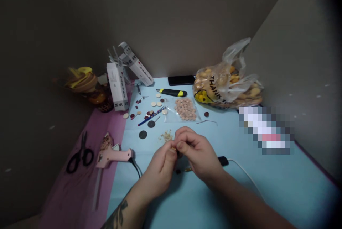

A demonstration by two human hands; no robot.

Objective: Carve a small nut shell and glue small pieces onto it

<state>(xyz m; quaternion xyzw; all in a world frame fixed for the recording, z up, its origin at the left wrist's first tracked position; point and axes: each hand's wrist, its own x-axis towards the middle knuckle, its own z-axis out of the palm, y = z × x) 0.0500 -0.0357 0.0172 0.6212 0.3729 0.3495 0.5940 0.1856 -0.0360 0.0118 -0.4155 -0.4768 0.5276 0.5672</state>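
Observation:
My left hand (160, 166) and my right hand (198, 153) meet above the blue table covering (171, 207), fingertips pinched together. Between them shows a sliver of something small and yellowish; the fingers hide most of it, so its kind is unclear. Just beyond the fingertips lies a little heap of pale crumbs (167, 136). Under my right hand a brass-coloured tip and a dark piece (178, 171) peek out. Beside that wrist sits a black object (223, 161) with a white cable, partly hidden by the hand.
A pink glue gun (114, 155) and black scissors (80, 157) lie left. Beyond the hands are a bag of small pinkish discs (185, 109), a utility knife (171, 92), a blue pencil (151, 116) and dark discs (143, 135). A plastic carrier bag (227, 86) stands back right.

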